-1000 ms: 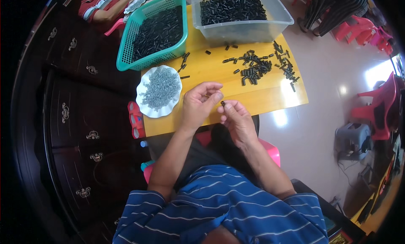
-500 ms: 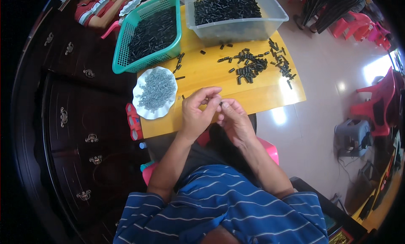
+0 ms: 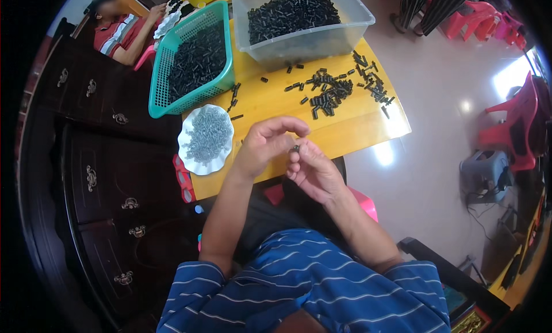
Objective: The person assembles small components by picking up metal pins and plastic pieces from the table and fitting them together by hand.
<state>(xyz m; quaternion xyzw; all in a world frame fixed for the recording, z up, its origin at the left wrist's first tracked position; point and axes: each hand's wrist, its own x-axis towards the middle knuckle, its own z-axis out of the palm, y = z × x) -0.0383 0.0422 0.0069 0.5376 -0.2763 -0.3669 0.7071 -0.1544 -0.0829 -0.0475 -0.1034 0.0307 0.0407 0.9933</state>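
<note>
Delicately, a small dark piece (image 3: 296, 149) sits pinched in your right hand (image 3: 316, 171), its long axis too small to read; your left hand (image 3: 260, 148), thumb and forefinger parted, hangs just left of it; beyond, a pile of black pieces (image 3: 331, 94) lies on the yellow table (image 3: 351, 129).

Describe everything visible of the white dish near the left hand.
The white dish is shallow, with a smooth surface and wavy rim; its material is unclear. It sits upright on the yellow table, near the left edge, holding many small clear pieces. The left hand is beside it, apparently not touching.
</note>
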